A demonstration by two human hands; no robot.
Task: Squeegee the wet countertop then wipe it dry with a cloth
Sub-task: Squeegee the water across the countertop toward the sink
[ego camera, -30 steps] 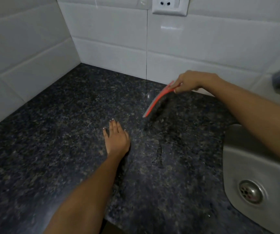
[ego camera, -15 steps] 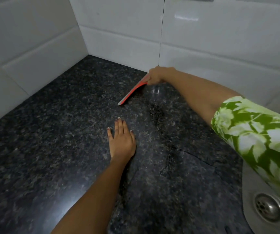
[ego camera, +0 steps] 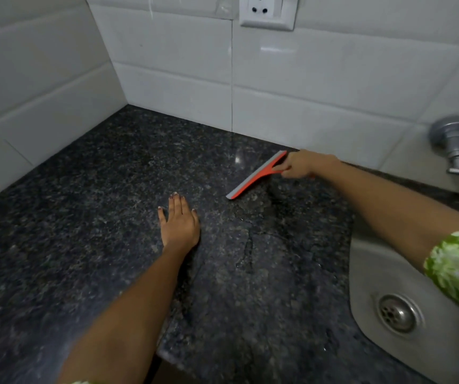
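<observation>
Your right hand (ego camera: 303, 164) curls its fingers around the handle of the orange squeegee (ego camera: 257, 175), gripping it near the back wall, on the far side of the sink (ego camera: 383, 275). The squeegee's grey blade edge lies along the dark speckled worktop (ego camera: 84, 217), running diagonally from the wall end toward you, away from the sink. Your left hand (ego camera: 179, 223) rests flat on the worktop, fingers straight and close together, palm down, farther from the sink than the squeegee and holding nothing. Thin streaks of water (ego camera: 247, 245) show on the worktop between that hand and the sink. A metal tap (ego camera: 456, 144) juts from the white tiles above the sink, and a wall socket (ego camera: 267, 11) sits higher up the wall.
</observation>
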